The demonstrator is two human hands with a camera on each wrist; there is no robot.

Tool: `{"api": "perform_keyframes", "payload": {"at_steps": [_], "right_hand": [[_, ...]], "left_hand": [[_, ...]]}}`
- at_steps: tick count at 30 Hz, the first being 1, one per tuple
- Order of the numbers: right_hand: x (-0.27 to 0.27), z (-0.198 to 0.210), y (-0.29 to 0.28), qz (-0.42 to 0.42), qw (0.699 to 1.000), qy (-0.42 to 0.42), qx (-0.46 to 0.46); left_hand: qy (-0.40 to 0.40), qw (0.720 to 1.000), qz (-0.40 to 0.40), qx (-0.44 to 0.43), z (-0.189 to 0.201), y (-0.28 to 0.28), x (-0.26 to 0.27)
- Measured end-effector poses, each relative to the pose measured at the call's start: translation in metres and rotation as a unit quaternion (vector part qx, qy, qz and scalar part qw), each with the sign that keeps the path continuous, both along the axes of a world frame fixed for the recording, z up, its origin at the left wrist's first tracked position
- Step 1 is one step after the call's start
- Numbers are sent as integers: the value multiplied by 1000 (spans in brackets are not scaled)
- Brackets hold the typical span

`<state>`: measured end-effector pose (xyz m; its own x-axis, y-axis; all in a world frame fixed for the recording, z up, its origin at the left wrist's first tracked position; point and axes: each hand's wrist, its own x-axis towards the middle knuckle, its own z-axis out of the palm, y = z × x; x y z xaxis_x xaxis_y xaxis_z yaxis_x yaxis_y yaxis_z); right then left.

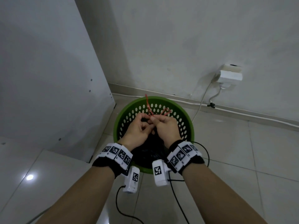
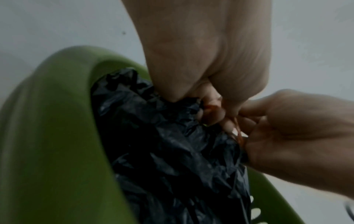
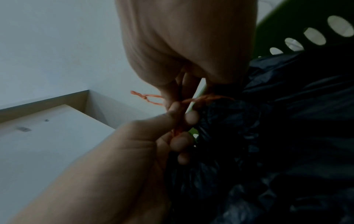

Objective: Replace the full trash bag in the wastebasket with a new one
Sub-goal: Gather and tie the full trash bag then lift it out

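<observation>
A green perforated wastebasket (image 1: 186, 125) stands on the floor by the wall, with a black trash bag (image 1: 148, 151) gathered inside it. Both hands meet over the bag's bunched neck. My left hand (image 1: 142, 126) pinches a red drawstring (image 1: 148, 105) with curled fingers. My right hand (image 1: 160, 122) pinches the other red strand, whose loose ends stick up toward the wall. In the left wrist view the bag (image 2: 172, 151) fills the green basket (image 2: 53, 136), and the string (image 2: 239, 133) runs between the fingers. The right wrist view shows the string (image 3: 203, 98) wrapped at the bag's (image 3: 277, 136) neck.
A white cabinet side (image 1: 48, 86) stands close on the left of the basket. A wall socket with a white plug (image 1: 229, 75) and cables sits low on the wall at the right. Tiled floor (image 1: 242, 159) spreads to the right and front. Black wrist-camera cables (image 1: 174, 199) hang below my arms.
</observation>
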<state>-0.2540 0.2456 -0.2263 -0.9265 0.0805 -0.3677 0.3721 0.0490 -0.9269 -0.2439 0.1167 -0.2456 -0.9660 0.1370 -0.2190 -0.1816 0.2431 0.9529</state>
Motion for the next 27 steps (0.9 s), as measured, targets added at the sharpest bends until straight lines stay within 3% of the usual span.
{"api": "perform_keyframes", "payload": {"at_steps": [2,4,6,8,12,15,19,22,27], "right_hand": [[-2,-5,-1,-45,997,5,70],[-1,-5,3,-39,984,37,172],[1,-1,9,52,960,58,267],[3,6,14,172,941,24,291],[0,23,28,323,923,-83,193],[-2,28,34,372,908,-140,133],[-5,21,41,297,935,-191,-33],[-8,16,42,247,947,-194,-71],[-1,18,44,173,965,-185,-63]], "left_hand": [[28,998,-12,-59,-3,-3,3],[71,993,-35,-84,-5,-8,8],[101,990,-45,-86,-6,-14,11],[130,987,-41,-90,-9,-18,11],[152,986,-6,-74,-13,-18,9],[130,990,11,-52,-11,-12,8],[135,989,-24,-57,-11,-18,6],[137,985,-91,-48,-8,-20,10],[125,990,0,-63,6,-26,8]]}}
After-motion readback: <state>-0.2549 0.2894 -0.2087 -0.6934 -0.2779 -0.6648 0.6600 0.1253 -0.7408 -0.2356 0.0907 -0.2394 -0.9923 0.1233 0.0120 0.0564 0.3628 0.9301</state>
